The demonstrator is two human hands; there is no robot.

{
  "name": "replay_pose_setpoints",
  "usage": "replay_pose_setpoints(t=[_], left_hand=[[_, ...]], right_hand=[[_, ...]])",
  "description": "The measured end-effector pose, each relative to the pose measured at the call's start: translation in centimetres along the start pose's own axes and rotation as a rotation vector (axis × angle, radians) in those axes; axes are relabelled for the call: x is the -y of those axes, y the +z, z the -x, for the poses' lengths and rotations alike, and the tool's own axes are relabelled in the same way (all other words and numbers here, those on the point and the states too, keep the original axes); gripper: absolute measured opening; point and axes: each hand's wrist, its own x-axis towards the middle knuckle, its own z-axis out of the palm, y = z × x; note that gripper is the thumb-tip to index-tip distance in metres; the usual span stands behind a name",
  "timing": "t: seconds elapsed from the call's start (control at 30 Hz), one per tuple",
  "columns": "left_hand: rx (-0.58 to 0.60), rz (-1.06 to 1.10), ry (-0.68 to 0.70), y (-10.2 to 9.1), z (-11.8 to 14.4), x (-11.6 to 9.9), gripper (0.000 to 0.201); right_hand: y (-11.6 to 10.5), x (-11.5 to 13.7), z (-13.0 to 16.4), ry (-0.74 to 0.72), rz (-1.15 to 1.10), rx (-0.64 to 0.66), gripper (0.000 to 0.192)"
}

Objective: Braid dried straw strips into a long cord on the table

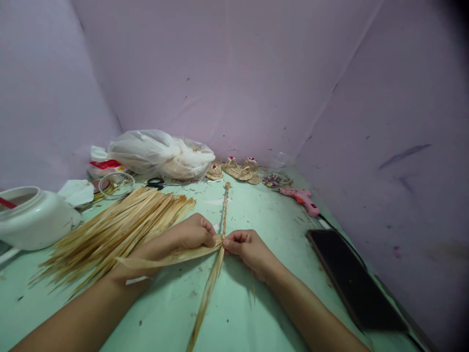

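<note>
My left hand [186, 235] and my right hand [246, 246] meet at the middle of the green table [256, 313], both pinching dried straw strips [208, 288]. A thin braided straw cord [224, 208] runs away from my fingertips toward the back. One loose strip trails left under my left wrist, another runs down toward me. A large pile of dried straw strips [117, 227] lies just left of my left hand.
A white jar [34, 217] lies at the left edge. A white plastic bag [161, 154], scissors [157, 183], small woven straw sandals [238, 169] and a pink glue gun [302, 199] line the back. A black phone [353, 278] lies at the right. Purple walls enclose the table.
</note>
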Motion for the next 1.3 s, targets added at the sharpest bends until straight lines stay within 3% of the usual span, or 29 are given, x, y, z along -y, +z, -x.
replay_pose_setpoints(t=[0.27,0.4,0.53,0.67,1.0,1.3], left_hand=[[0.115,0.049,-0.026,-0.8,-0.2,0.2,0.012],[0.085,0.15,0.002,-0.5,0.0,0.4,0.016],[0.11,0.363,-0.166,-0.1,-0.1,0.2,0.032],[0.161,0.513,-0.326,0.1,-0.7,0.3,0.027],[0.131,0.178,-0.259,0.2,-0.4,0.7,0.043],[-0.043,0.084,-0.131,0.9,-0.5,0.7,0.012]], right_hand=[[0.1,0.0,0.0,-0.026,-0.059,-0.041,0.014],[0.0,-0.1,0.0,-0.012,-0.073,-0.08,0.014],[0.0,-0.4,-0.1,-0.031,-0.087,-0.079,0.013],[0.0,-0.4,-0.2,-0.036,-0.114,-0.084,0.016],[0.1,-0.4,-0.2,-0.044,-0.094,-0.088,0.016],[0.2,-1.2,-0.6,-0.049,0.03,-0.102,0.015]])
